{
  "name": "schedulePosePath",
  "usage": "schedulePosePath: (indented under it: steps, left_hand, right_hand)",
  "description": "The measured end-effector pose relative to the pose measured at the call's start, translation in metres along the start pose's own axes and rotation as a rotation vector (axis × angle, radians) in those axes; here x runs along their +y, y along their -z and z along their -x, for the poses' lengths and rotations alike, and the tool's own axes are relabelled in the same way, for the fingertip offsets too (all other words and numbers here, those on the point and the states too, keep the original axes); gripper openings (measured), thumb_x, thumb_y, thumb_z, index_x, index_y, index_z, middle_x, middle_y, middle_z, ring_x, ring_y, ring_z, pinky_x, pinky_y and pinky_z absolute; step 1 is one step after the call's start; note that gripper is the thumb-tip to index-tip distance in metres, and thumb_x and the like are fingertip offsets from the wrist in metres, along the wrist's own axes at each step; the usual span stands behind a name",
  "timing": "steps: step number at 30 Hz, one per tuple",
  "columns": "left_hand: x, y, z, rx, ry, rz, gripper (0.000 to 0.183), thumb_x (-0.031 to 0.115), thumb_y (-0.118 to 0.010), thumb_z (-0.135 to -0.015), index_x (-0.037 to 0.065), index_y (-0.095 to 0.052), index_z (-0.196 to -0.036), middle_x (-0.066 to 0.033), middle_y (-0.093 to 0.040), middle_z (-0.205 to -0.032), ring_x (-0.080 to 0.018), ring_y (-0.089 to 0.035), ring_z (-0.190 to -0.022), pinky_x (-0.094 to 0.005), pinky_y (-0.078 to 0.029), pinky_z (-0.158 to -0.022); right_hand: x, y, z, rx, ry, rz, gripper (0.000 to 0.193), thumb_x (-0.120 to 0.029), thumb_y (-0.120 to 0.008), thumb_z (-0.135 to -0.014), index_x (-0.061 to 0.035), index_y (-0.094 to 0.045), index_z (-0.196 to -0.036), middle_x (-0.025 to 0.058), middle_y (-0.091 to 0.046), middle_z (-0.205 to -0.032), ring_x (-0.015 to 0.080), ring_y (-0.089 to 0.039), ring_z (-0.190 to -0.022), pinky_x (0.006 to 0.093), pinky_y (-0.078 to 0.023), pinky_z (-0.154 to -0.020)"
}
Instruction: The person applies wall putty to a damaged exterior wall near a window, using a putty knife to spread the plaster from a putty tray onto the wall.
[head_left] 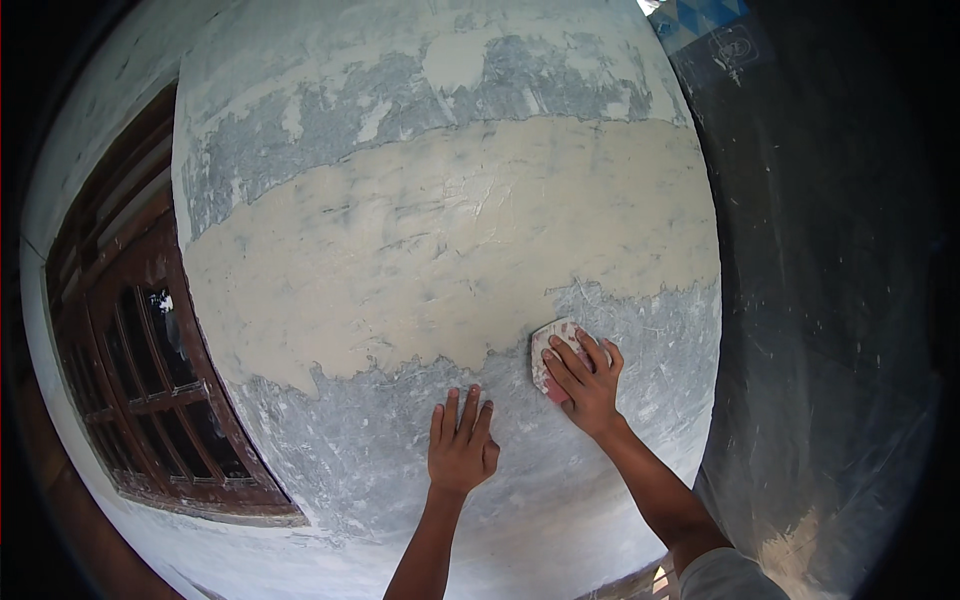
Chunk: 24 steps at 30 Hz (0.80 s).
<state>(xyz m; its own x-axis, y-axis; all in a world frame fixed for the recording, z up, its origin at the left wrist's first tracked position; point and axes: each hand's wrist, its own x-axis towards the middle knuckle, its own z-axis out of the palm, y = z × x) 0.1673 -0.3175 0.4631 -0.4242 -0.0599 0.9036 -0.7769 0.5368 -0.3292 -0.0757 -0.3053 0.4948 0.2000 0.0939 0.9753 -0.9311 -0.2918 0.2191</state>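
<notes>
My right hand (585,385) is closed over a flat, whitish pad with pink stains (543,348), shaped a little like an iron. It looks like a hand sander, though I cannot make out its working face. The pad lies against the wall just below the ragged lower edge of a wide cream-coloured coat (430,250). To the left of it and slightly lower, my left hand (461,452) rests on the grey wall surface (350,440) with its fingers stretched out and nothing in it.
A brown wooden window (165,400) with dark panes is set in the wall on the left. Patchy grey and white wall (370,95) shows above the cream band. A dark sheet-like surface (820,300) hangs or stands beyond the wall's right edge, with a blue-and-white patterned piece (698,20) at its top.
</notes>
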Motion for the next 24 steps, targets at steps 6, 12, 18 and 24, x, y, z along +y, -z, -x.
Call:
schedulePosePath:
  steps: [6,12,18,24]
  left_hand:
    - [0.002,0.001,0.0,-0.008,-0.003,0.01,0.042,0.021,-0.045,-0.092,0.007,-0.066,-0.126,-0.0151,-0.053,-0.149,-0.0392,-0.036,-0.147,-0.0526,-0.023,-0.121]
    - [-0.001,0.001,0.002,-0.006,-0.007,-0.01,0.042,0.021,-0.045,-0.092,0.007,-0.065,-0.127,-0.0154,-0.053,-0.149,-0.0395,-0.036,-0.147,-0.0525,-0.022,-0.121]
    - [0.002,0.002,0.0,-0.012,-0.006,0.012,0.043,0.02,-0.045,-0.092,0.007,-0.065,-0.127,-0.0153,-0.053,-0.15,-0.0396,-0.035,-0.147,-0.0529,-0.022,-0.121]
    - [0.0,0.0,0.002,-0.006,-0.004,0.0,0.043,0.02,-0.045,-0.091,0.007,-0.064,-0.127,-0.0152,-0.052,-0.15,-0.0397,-0.035,-0.148,-0.0529,-0.022,-0.122]
  right_hand:
    - [0.005,-0.001,-0.027,-0.025,-0.036,0.037,0.058,-0.003,-0.073,-0.074,-0.0205,-0.067,-0.129,-0.003,-0.061,-0.142,0.028,-0.047,-0.137,0.0503,-0.023,-0.113]
    - [0.006,0.0,-0.005,0.001,-0.029,0.035,0.057,-0.003,-0.073,-0.074,-0.0194,-0.067,-0.129,-0.0023,-0.061,-0.142,0.0286,-0.047,-0.136,0.0507,-0.023,-0.113]
    - [0.009,-0.006,-0.031,0.044,-0.083,0.074,0.062,0.001,-0.071,-0.071,-0.0184,-0.066,-0.129,-0.0017,-0.059,-0.143,0.0279,-0.047,-0.136,0.052,-0.023,-0.113]
    - [0.0,0.0,-0.021,0.047,-0.074,0.053,0.055,-0.001,-0.072,-0.073,-0.016,-0.069,-0.126,0.0003,-0.062,-0.141,0.0292,-0.048,-0.136,0.0501,-0.022,-0.113]
